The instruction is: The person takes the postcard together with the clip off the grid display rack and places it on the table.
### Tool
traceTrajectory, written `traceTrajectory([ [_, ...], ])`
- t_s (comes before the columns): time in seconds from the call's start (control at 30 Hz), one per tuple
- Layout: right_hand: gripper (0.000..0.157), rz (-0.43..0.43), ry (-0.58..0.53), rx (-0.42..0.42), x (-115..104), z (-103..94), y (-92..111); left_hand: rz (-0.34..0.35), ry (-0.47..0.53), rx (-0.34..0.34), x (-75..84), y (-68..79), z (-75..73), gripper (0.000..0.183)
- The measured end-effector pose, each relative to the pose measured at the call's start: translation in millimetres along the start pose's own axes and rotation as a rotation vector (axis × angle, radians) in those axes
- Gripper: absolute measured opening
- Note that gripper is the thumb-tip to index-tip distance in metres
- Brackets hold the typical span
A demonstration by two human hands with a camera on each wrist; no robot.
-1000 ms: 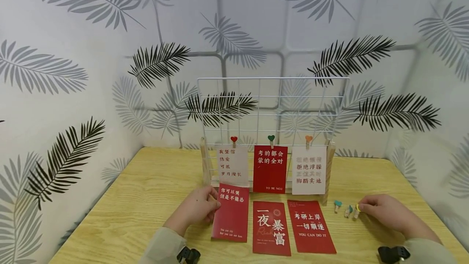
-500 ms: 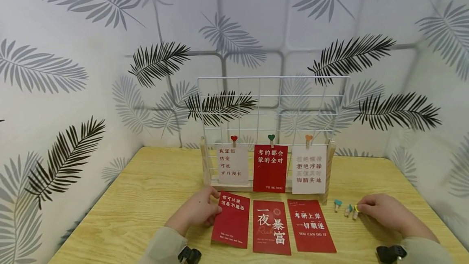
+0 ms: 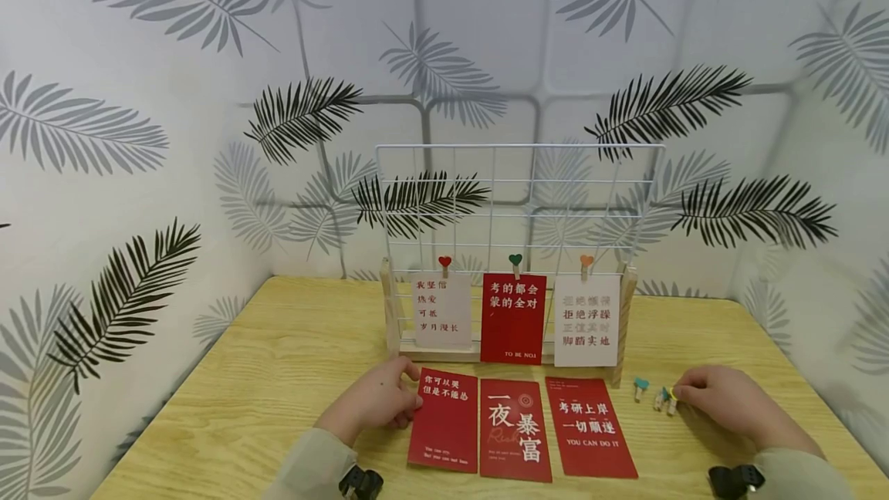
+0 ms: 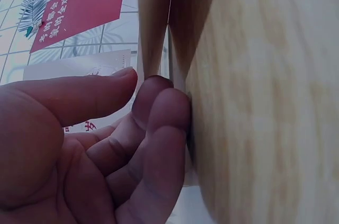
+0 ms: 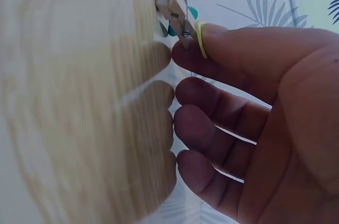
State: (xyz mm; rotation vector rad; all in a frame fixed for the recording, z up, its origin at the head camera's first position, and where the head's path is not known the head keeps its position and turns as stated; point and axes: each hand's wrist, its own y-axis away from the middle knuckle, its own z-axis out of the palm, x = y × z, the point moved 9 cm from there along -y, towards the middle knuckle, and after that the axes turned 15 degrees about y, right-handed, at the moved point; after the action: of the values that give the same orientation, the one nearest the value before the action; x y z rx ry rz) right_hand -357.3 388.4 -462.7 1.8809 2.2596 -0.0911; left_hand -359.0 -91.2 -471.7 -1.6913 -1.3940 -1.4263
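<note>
Three red cards point(image 3: 515, 430) lie in a row on the bench point(image 3: 299, 330), between the camera and a wire rack point(image 3: 491, 215) that stands toward the back edge. Their long axes run roughly toward that edge; the right card point(image 3: 590, 429) slants, its near end closer to the bench's right edge. Hung on the rack by heart-topped clips are a white card point(image 3: 441, 311), another red one point(image 3: 512, 322) and a second white one point(image 3: 586, 326).

At the left card point(image 3: 444, 430), the left hand point(image 3: 375, 400) touches the side facing the bench's left edge, thumb and fingers close together; whether it pinches the card, one cannot tell. Toward the right edge, the right hand point(image 3: 722, 407) pinches a yellow-topped clip point(image 3: 671, 407) between thumb and forefinger, beside a green clip point(image 3: 660, 400) and a teal clip point(image 3: 640, 388). That clip is nearest the right card, with the whole row separating it from the left card; the rack lies beyond both hands, toward the back edge.
</note>
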Motion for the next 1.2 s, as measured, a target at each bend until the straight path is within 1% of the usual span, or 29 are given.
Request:
traceTrajectory([
  [0.13, 0.012, 0.004, 0.022, 0.015, 0.5, -1.7, -1.1, -0.006, -0.009, -0.002, 1.8, 0.2, 0.0, 0.029],
  [0.3, 0.011, 0.028, 0.041, 0.027, 2.0, -3.1, -2.3, 0.014, -0.037, -0.003, 5.9, 0.1, -0.4, 0.029],
  [0.43, 0.016, 0.049, 0.043, 0.030, 3.0, -5.0, -3.8, 0.041, -0.056, -0.005, 7.5, -0.7, 0.0, 0.029],
  [0.57, 0.020, 0.052, 0.031, 0.053, 3.6, -8.3, -3.6, 0.067, -0.087, 0.000, 9.0, -1.7, -0.9, 0.029],
  [0.67, 0.022, 0.056, 0.029, 0.090, 3.4, -12.1, -3.2, 0.080, -0.113, 0.023, 9.6, -1.7, -3.5, 0.030],
  [0.8, 0.024, 0.048, 0.025, 0.157, -0.9, -18.7, -1.0, 0.122, -0.117, 0.067, 12.5, -1.2, -7.9, 0.028],
  [0.9, 0.025, 0.041, 0.013, 0.204, -5.7, -24.2, 2.8, 0.155, -0.097, 0.089, 15.4, -1.0, -10.4, 0.028],
  [1.1, 0.028, 0.024, 0.015, 0.280, -16.2, -36.4, 10.2, 0.183, -0.068, 0.118, 19.3, -0.2, -13.0, 0.028],
  [1.2, 0.030, 0.019, 0.014, 0.304, -20.2, -40.1, 11.9, 0.196, -0.063, 0.131, 21.0, -0.4, -14.0, 0.028],
])
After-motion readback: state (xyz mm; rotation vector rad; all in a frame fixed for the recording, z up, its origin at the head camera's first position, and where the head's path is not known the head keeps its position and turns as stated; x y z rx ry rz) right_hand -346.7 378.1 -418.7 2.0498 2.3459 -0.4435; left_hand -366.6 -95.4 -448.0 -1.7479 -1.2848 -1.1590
